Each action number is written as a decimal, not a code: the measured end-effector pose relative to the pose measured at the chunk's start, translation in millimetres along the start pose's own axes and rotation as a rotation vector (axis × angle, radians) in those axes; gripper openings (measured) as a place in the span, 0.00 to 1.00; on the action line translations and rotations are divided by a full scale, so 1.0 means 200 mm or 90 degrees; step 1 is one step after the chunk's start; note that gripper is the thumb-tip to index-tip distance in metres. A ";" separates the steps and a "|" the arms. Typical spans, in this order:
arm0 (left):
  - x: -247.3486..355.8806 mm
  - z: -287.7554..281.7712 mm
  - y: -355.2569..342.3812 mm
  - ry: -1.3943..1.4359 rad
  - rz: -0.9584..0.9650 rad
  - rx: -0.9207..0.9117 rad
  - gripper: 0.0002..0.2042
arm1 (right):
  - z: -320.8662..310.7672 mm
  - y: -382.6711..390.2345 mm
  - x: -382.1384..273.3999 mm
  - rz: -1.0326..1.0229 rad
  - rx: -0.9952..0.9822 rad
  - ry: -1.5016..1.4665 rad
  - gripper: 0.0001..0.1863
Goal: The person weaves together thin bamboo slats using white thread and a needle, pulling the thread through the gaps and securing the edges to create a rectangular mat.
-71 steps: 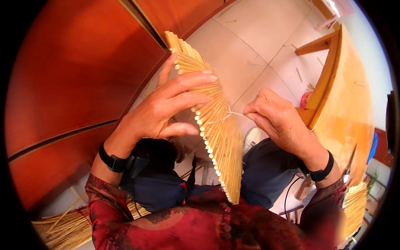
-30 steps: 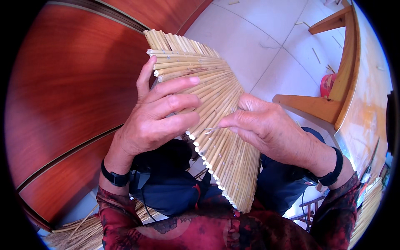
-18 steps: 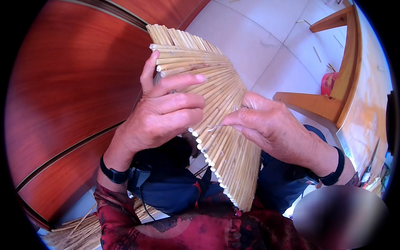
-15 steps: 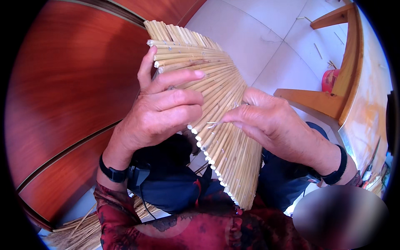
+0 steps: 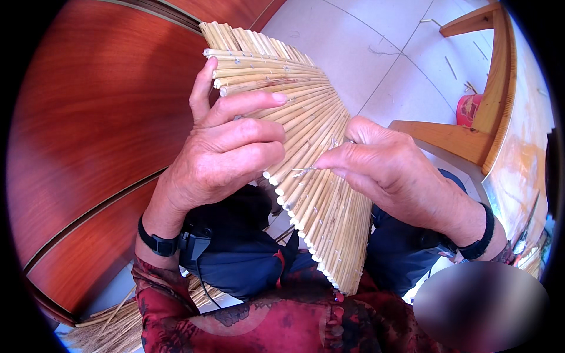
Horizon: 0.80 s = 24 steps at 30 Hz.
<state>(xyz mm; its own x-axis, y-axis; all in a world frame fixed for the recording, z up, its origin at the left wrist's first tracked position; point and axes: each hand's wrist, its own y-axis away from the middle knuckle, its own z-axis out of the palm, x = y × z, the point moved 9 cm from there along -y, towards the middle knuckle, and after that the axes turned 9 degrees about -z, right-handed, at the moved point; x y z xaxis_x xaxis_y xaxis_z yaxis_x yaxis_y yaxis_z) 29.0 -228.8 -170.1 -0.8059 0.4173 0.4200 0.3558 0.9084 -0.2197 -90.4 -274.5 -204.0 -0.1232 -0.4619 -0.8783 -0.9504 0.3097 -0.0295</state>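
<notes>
A fan-shaped panel of pale stalks (image 5: 331, 219), laid side by side and stitched with thread, slants across my lap. My left hand (image 5: 226, 150) grips its left edge, with the index finger over the stalks and other fingertips partly hidden. From the right, my right hand (image 5: 385, 162) pinches a thin needle (image 5: 305, 169) between thumb and forefinger. The needle's tip points left and lies close over the stalks. I cannot tell whether it goes under a stitch. The panel's upper part folds away from me near the top.
Red-brown wooden panels (image 5: 100, 112) stand close on the left. On the right are a wooden table frame (image 5: 500, 76) and a red container (image 5: 468, 110). Bits of stalk lie on the tiled floor (image 5: 347, 41). A bundle of stalks (image 5: 112, 329) lies at the lower left.
The panel's top and my left hand have shifted slightly up and left. My right hand keeps its pinch on the needle, which has moved up a little.
</notes>
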 end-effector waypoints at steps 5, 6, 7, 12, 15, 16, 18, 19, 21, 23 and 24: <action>-0.01 0.01 0.00 0.003 0.000 -0.002 0.10 | 0.01 0.00 0.01 0.016 -0.006 -0.015 0.14; 0.00 0.00 0.00 0.001 -0.003 -0.002 0.10 | 0.00 0.00 0.00 0.010 -0.006 -0.005 0.14; 0.00 0.00 0.00 -0.001 -0.005 -0.002 0.10 | 0.00 -0.01 0.00 0.005 -0.006 0.004 0.14; 0.00 0.00 0.00 -0.002 -0.002 -0.006 0.10 | 0.00 -0.01 0.00 -0.003 0.001 0.006 0.14; 0.00 0.00 0.00 0.002 -0.002 -0.002 0.11 | 0.00 -0.01 -0.01 -0.006 -0.011 0.009 0.14; 0.00 0.00 0.00 0.002 -0.003 -0.002 0.11 | 0.01 -0.01 -0.01 -0.008 -0.020 0.012 0.14; 0.00 -0.01 0.00 0.003 0.000 0.003 0.10 | -0.01 -0.03 -0.04 -0.017 -0.039 0.051 0.14; 0.00 -0.01 0.00 0.002 -0.003 0.005 0.10 | -0.02 -0.04 -0.06 -0.026 -0.057 0.089 0.15; 0.02 -0.01 -0.01 0.004 0.000 0.005 0.10 | -0.03 -0.06 -0.09 -0.047 -0.084 0.138 0.15; 0.02 -0.01 -0.01 0.009 0.002 0.012 0.10 | -0.03 -0.08 -0.11 -0.070 -0.115 0.191 0.16; 0.02 -0.02 -0.01 0.014 0.006 0.015 0.10 | -0.04 -0.09 -0.13 -0.080 -0.116 0.192 0.17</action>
<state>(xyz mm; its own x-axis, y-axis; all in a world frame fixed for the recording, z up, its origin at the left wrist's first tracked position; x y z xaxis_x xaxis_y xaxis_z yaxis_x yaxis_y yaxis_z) 27.2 -229.0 -165.1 -0.7917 0.4268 0.4371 0.3523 0.9035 -0.2442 -71.5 -274.9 -177.9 -0.0544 -0.7193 -0.6925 -0.9954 0.0936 -0.0191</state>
